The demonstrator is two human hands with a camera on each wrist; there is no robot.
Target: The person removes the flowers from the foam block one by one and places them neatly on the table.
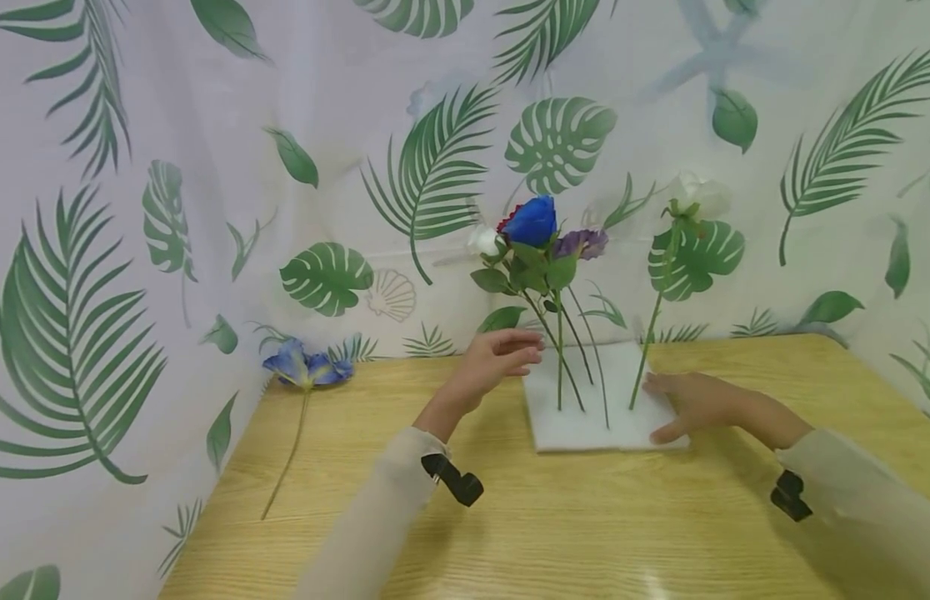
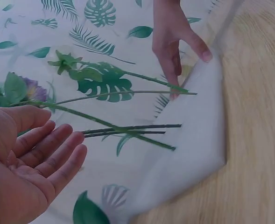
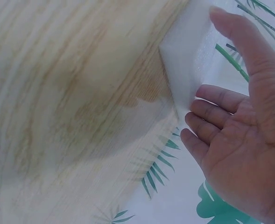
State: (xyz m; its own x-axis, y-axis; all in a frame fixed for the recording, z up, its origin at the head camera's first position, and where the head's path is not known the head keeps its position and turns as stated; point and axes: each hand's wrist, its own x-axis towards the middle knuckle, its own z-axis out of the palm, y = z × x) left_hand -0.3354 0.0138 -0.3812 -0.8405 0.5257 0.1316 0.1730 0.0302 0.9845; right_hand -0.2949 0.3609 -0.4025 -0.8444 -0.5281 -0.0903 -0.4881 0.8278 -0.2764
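A white foam block (image 1: 577, 429) lies on the wooden table (image 1: 510, 533) with several flower stems stuck upright in it. A blue rose (image 1: 531, 221), a purple flower (image 1: 582, 243) and a small white bud (image 1: 485, 242) cluster at its left. A white flower (image 1: 693, 198) stands alone on the right stem. My left hand (image 1: 502, 354) hovers open beside the left stems (image 2: 128, 128), palm (image 2: 30, 172) turned towards them, holding nothing. My right hand (image 1: 682, 404) rests with straight fingers on the block's right edge (image 3: 188, 60), the thumb at its front corner.
A loose blue flower (image 1: 306, 368) with a long stem lies on the table at the far left, by the leaf-print curtain (image 1: 210, 167). The curtain closes in the table at the back and on both sides.
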